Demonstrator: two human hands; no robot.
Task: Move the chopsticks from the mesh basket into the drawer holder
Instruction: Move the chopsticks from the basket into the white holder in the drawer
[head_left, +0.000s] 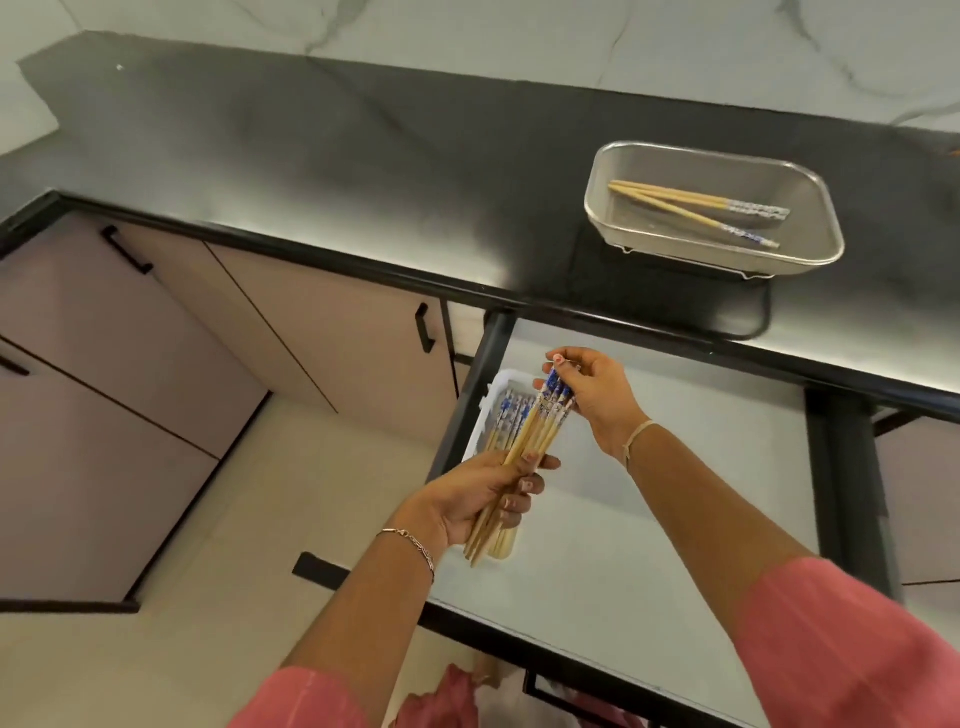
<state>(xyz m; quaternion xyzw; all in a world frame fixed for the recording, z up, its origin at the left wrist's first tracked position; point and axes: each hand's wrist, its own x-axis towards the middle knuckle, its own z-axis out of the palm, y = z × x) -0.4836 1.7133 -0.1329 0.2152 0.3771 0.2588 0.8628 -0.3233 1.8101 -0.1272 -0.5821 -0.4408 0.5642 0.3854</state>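
Note:
A bundle of wooden chopsticks (535, 434) with blue patterned tops is held over the white drawer holder (496, 384) at the left of the open drawer (649, 499). My left hand (488, 493) grips the bundle's lower half. My right hand (592, 389) pinches the patterned tops. More chopsticks lie in the holder under the bundle. On the counter, the steel mesh basket (810, 234) holds three chopsticks (691, 208).
The dark countertop (311, 156) runs along the back, with the basket at its right. Closed cabinet doors (130, 353) with black handles stand to the left of the drawer. The drawer's grey liner spreads to the right of the holder.

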